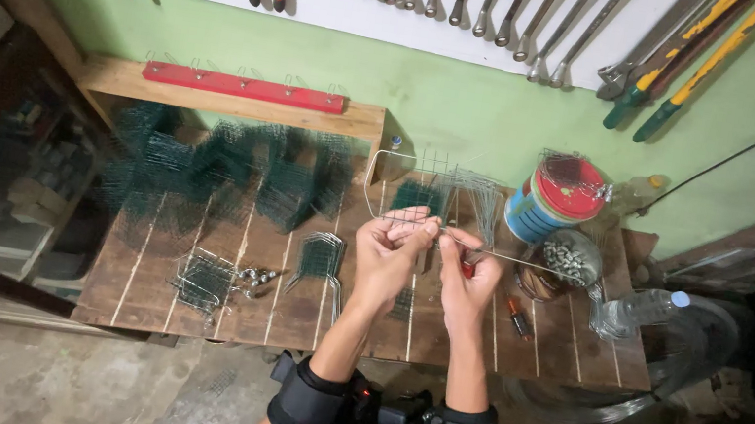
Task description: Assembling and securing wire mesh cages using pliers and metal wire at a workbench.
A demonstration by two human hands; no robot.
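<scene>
Right now I have both hands up over the middle of the wooden plank counter. My left hand pinches the lower edge of a bare grey wire mesh frame, fingers closed on it. My right hand is closed around a red-handled tool, gripping a thin straight wire that runs rightward. Crowding that side are a round striped tin with a red lid, a bowl of small metal pieces and a clear plastic bottle. Dark green mesh pieces pile up well to the left.
</scene>
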